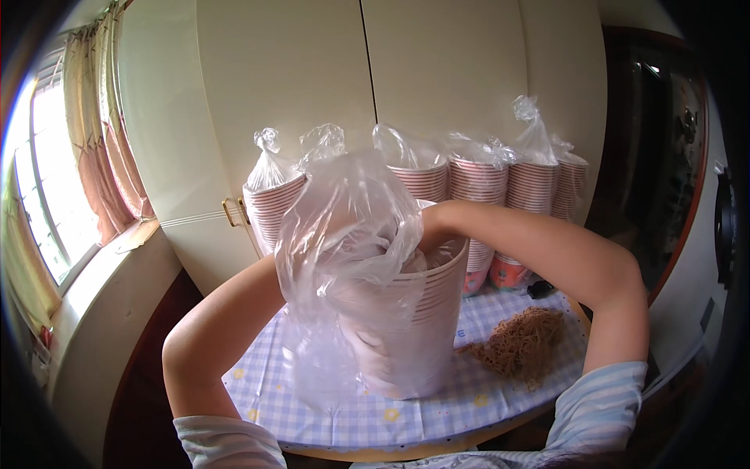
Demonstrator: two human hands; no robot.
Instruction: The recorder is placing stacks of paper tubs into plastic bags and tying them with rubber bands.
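A tall stack of nested pale paper tubs (422, 313) stands upright at the middle of the table, close to me. Clear plastic bag film (351, 195) bunches over its top and drapes down its left side. My left hand (344, 215) is at the bag over the stack's top left, blurred behind the film, its fingers hidden. My right hand (434, 225) reaches over the rim into the mouth of the top tub, against the plastic. Its fingers are out of sight, so its grip cannot be made out.
Several more bagged tub stacks (478, 184) line the table's back, before a cream cabinet (297, 70). A heap of brown string or rubber bands (525, 344) lies right on the blue checked tablecloth (312, 422). Behind it is a small black object (539, 290). A curtained window (58, 180) stands left.
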